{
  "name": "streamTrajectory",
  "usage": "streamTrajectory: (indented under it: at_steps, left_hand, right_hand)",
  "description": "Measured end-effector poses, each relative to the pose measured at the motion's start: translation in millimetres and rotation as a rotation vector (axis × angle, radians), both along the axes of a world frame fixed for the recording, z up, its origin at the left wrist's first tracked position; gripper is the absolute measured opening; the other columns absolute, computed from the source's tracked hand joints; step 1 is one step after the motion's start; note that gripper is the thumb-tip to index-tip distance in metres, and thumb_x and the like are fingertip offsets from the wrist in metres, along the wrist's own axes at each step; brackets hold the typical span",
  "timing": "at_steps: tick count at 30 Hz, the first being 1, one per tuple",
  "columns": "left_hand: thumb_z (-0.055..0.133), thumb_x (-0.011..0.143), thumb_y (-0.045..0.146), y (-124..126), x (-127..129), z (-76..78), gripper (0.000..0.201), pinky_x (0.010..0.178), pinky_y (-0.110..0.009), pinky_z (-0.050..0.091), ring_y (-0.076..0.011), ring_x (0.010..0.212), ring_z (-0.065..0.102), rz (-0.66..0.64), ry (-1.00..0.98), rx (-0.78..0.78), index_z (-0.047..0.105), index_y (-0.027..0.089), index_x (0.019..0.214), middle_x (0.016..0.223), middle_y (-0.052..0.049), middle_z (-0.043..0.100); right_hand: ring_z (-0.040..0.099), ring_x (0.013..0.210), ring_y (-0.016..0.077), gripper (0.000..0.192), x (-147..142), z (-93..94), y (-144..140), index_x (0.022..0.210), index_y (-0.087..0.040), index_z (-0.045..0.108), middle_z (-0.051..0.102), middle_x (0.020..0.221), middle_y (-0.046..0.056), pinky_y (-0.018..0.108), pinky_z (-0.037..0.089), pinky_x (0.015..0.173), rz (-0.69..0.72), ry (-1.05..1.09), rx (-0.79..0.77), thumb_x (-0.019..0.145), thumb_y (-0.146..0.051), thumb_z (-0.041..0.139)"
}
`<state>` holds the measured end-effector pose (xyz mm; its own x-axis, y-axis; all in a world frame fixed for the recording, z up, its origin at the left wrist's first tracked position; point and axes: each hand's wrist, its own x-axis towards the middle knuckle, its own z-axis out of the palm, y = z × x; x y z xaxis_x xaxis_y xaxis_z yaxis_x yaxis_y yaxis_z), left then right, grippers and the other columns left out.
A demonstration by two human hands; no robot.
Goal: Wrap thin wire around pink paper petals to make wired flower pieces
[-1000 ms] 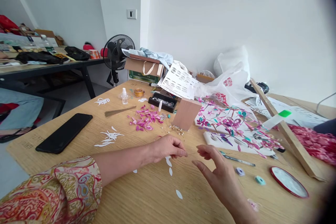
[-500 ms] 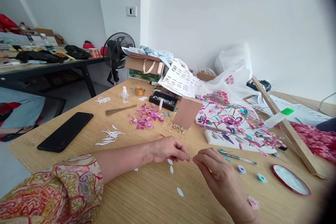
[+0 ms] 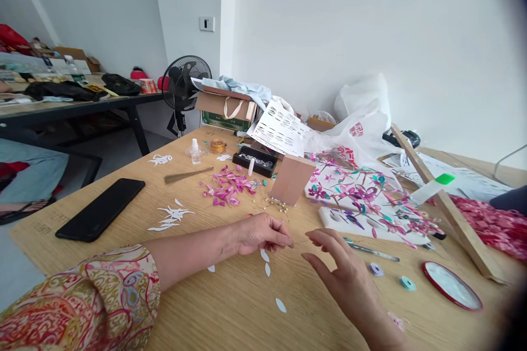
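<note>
My left hand is pinched above the wooden table, and whatever sits between its fingertips is too thin to make out. To its right, my right hand is open, thumb and fingers apart, with nothing visible in it. Below my left hand lie small white leaf-shaped pieces, one white piece nearer to me. Pink petals are heaped beyond my left hand, with pearl-tipped stamens beside them. Finished pink and purple flower sprays stand on white foam past my right hand.
At left lies a black phone near white paper strips. Tweezers, thread spools and a red-rimmed round dish are at right. Farther back stand a wooden block, a small bottle and a black tray.
My right hand's fingers have opened from a pinch, thumb and fingertips now apart. My left hand stays pinched in nearly the same place. The view has shifted slightly.
</note>
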<state>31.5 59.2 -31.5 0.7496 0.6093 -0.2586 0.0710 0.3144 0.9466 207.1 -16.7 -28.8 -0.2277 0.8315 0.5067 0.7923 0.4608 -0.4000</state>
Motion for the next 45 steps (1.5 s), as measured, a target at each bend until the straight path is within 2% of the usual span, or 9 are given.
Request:
streamTrajectory:
  at_steps: [4, 10, 13, 18, 20, 28, 36, 39, 45]
  left_hand:
    - [0.071, 0.057, 0.024, 4, -2, -3.0, 0.017, 0.049, -0.019, 0.026, -0.0037, 0.044, 0.039, -0.12, -0.103, -0.287, 0.062, 0.011, 0.063, 0.046, 0.004, 0.048]
    - [0.07, 0.058, 0.025, 1, -1, -3.5, 0.017, 0.049, -0.02, 0.026, -0.0042, 0.044, 0.039, -0.168, -0.087, -0.238, 0.061, 0.011, 0.064, 0.048, 0.004, 0.048]
    - [0.064, 0.065, 0.023, -4, 0, 2.0, 0.013, 0.052, -0.02, 0.03, -0.0057, 0.05, 0.04, -0.071, 0.006, 0.134, 0.058, 0.012, 0.062, 0.054, 0.004, 0.047]
    - [0.043, 0.078, 0.011, -10, -1, 7.6, 0.016, 0.067, -0.026, 0.035, -0.0131, 0.071, 0.044, -0.123, 0.208, 1.301, 0.057, 0.012, 0.069, 0.07, -0.003, 0.049]
    - [0.04, 0.08, 0.011, -10, -1, 6.0, 0.019, 0.067, -0.026, 0.035, -0.0136, 0.071, 0.044, -0.116, 0.241, 1.417, 0.057, 0.012, 0.07, 0.071, -0.004, 0.049]
    - [0.068, 0.06, 0.03, 2, 0, -0.8, 0.02, 0.048, -0.02, 0.026, -0.0049, 0.046, 0.037, 0.004, -0.032, -0.038, 0.058, 0.012, 0.061, 0.048, 0.005, 0.046]
    - [0.073, 0.053, 0.03, 1, -2, -2.1, 0.024, 0.049, -0.02, 0.025, -0.0041, 0.044, 0.039, -0.143, -0.06, -0.231, 0.061, 0.011, 0.063, 0.048, 0.004, 0.048]
    - [0.069, 0.059, 0.028, -3, 0, 2.0, 0.02, 0.049, -0.02, 0.027, -0.0052, 0.048, 0.038, -0.072, 0.013, -0.017, 0.058, 0.012, 0.06, 0.051, 0.005, 0.047]
    - [0.044, 0.078, 0.012, -9, -1, 4.7, 0.016, 0.066, -0.025, 0.034, -0.0128, 0.071, 0.043, -0.096, 0.171, 1.303, 0.057, 0.013, 0.068, 0.069, -0.002, 0.049]
  right_hand:
    - [0.055, 0.078, 0.0168, 0.02, -1, 5.0, -3, 0.099, -0.022, 0.052, 0.057, 0.087, 0.007, 0.027, 0.045, 0.063, 0.088, -0.144, 0.104, 0.081, -0.014, 0.047]
    - [0.053, 0.065, 0.0142, 0.014, -7, 13.3, -7, 0.08, -0.021, 0.056, 0.057, 0.072, 0.004, 0.025, 0.042, 0.056, 0.139, -0.108, 0.069, 0.083, -0.015, 0.043]
    - [0.051, 0.061, 0.0135, 0.019, -11, 14.3, -8, 0.069, -0.02, 0.054, 0.056, 0.066, 0.003, 0.024, 0.041, 0.054, 0.086, -0.019, -0.029, 0.084, -0.018, 0.042]
    - [0.048, 0.051, 0.0128, 0.026, -14, 6.0, -4, 0.057, -0.02, 0.046, 0.051, 0.054, -0.001, 0.023, 0.038, 0.048, -0.138, 0.152, -0.246, 0.081, -0.03, 0.043]
    - [0.049, 0.05, 0.0129, 0.027, -11, 1.6, -2, 0.057, -0.02, 0.046, 0.05, 0.052, -0.002, 0.023, 0.039, 0.046, -0.162, 0.18, -0.322, 0.081, -0.033, 0.042]
    - [0.057, 0.077, 0.0169, 0.02, 1, 1.8, -3, 0.1, -0.021, 0.051, 0.06, 0.088, 0.006, 0.029, 0.047, 0.065, -0.018, -0.018, 0.033, 0.08, -0.024, 0.05]
    - [0.055, 0.064, 0.0147, 0.017, -9, 13.8, -6, 0.081, -0.02, 0.058, 0.06, 0.072, 0.005, 0.025, 0.043, 0.055, 0.101, -0.142, 0.1, 0.084, -0.018, 0.042]
    - [0.053, 0.06, 0.0141, 0.019, -11, 14.0, -7, 0.072, -0.02, 0.056, 0.059, 0.065, 0.003, 0.025, 0.041, 0.053, 0.078, -0.095, 0.033, 0.084, -0.019, 0.041]
    - [0.05, 0.051, 0.0132, 0.026, -15, 5.0, -3, 0.058, -0.019, 0.048, 0.053, 0.054, -0.001, 0.024, 0.038, 0.048, -0.149, 0.121, -0.237, 0.081, -0.03, 0.043]
